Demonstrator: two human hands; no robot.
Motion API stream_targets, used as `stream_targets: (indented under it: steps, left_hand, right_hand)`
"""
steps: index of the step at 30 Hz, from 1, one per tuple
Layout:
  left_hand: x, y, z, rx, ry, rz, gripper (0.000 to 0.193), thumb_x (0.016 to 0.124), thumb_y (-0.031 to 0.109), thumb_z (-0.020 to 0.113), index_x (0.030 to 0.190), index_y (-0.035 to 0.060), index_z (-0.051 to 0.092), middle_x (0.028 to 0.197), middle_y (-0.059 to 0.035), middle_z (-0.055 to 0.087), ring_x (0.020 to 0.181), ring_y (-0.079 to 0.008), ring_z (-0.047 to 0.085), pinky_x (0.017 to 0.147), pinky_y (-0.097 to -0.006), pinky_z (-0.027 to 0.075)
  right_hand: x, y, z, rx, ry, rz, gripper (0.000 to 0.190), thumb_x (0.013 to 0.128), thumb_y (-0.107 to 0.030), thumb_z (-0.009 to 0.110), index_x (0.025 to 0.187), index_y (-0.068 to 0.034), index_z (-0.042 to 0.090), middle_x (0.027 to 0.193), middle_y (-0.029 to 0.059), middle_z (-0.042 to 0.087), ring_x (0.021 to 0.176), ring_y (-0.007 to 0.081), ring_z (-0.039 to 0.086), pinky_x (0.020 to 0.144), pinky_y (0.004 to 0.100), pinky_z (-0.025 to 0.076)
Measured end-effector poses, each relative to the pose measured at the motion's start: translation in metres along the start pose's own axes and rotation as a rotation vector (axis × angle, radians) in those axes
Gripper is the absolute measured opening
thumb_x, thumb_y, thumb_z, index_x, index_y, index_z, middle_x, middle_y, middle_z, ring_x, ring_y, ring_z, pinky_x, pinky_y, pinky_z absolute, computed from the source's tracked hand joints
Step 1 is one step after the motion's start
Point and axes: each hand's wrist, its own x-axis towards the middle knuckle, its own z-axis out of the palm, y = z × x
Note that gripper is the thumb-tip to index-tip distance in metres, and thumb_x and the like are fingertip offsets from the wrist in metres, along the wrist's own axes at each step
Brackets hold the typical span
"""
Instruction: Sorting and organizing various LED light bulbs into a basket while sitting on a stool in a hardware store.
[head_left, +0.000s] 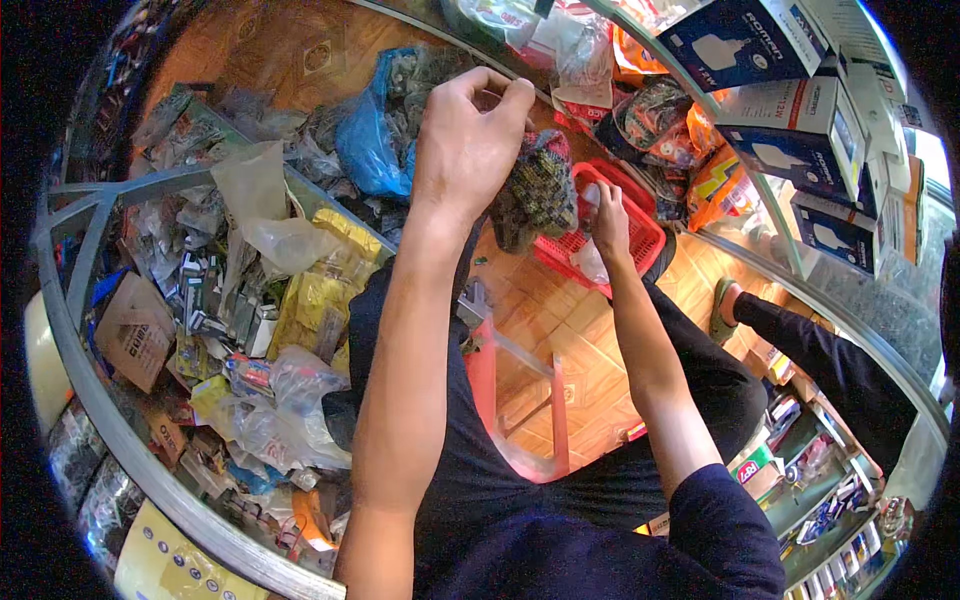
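My left hand (469, 142) is raised at the upper middle, its fingers curled and its thumb tip close to the index finger. Whether anything sits inside that grasp is hidden. A bunched, multicoloured knitted cloth (538, 191) shows just beyond and beside it; I cannot tell whether they touch. My right hand (611, 225) is over a red plastic basket (646, 244), its fingers around a small white object (592, 195), possibly part of a light bulb. Lower in the basket lies a rounded white piece (590, 262), which looks like a bulb.
A metal-framed glass case (75, 322) full of bags and small packs curves along the left. A blue plastic bag (375, 142) lies ahead. Boxed bulbs (787, 135) stack at upper right. Another person's foot (726, 307) is right. A red plastic stool (559, 420) stands between my legs.
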Motion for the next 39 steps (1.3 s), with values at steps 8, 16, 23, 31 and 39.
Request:
stream_targets:
  steps: [8,16,23,31,39]
  left_hand:
    - [0.003,0.005,0.001,0.009,0.024,-0.005,0.032,0.091,0.026,0.063,0.092,-0.0062,0.068,0.079,-0.0122,0.072,0.074,-0.0160,0.067,0.073,-0.0307,0.051]
    - [-0.001,0.010,0.003,0.018,-0.002,-0.079,0.032,0.093,0.027,0.064,0.095,-0.0048,0.068,0.080,-0.0101,0.071,0.074,-0.0133,0.064,0.072,-0.0296,0.050]
    - [0.002,0.016,0.021,-0.098,-0.027,-0.061,0.030,0.094,0.026,0.064,0.095,-0.0041,0.068,0.081,-0.0094,0.071,0.075,-0.0129,0.064,0.071,-0.0288,0.050]
    - [0.005,0.006,0.010,-0.105,-0.022,0.006,0.027,0.094,0.022,0.063,0.094,-0.0047,0.067,0.082,-0.0099,0.071,0.077,-0.0132,0.065,0.072,-0.0281,0.051]
    - [0.016,0.017,0.022,-0.091,-0.052,0.170,0.024,0.094,0.020,0.064,0.095,-0.0031,0.068,0.082,-0.0079,0.071,0.076,-0.0132,0.063,0.074,-0.0309,0.051]
  right_hand:
    - [-0.051,-0.019,0.039,0.313,0.127,0.298,0.027,0.088,-0.016,0.068,0.109,-0.001,0.062,0.101,0.0209,0.065,0.099,0.0355,0.066,0.083,0.0420,0.052]
    - [-0.029,-0.015,0.105,0.213,-0.153,0.667,0.065,0.080,-0.050,0.073,0.109,0.007,0.063,0.109,0.0342,0.067,0.109,0.0453,0.065,0.092,0.0497,0.051]
    - [-0.016,0.050,0.104,0.618,0.053,0.751,0.057,0.085,-0.042,0.071,0.098,0.013,0.065,0.093,0.0240,0.072,0.083,0.0344,0.072,0.078,0.0461,0.055]
    - [0.020,-0.008,0.090,1.819,0.312,0.722,0.040,0.098,-0.028,0.060,0.116,0.007,0.051,0.105,0.0217,0.066,0.099,0.0308,0.070,0.077,0.0394,0.061]
    - [-0.017,-0.002,-0.004,1.378,0.135,0.720,0.029,0.097,-0.035,0.059,0.096,-0.007,0.067,0.078,-0.0003,0.064,0.066,0.0118,0.056,0.056,0.0298,0.043]
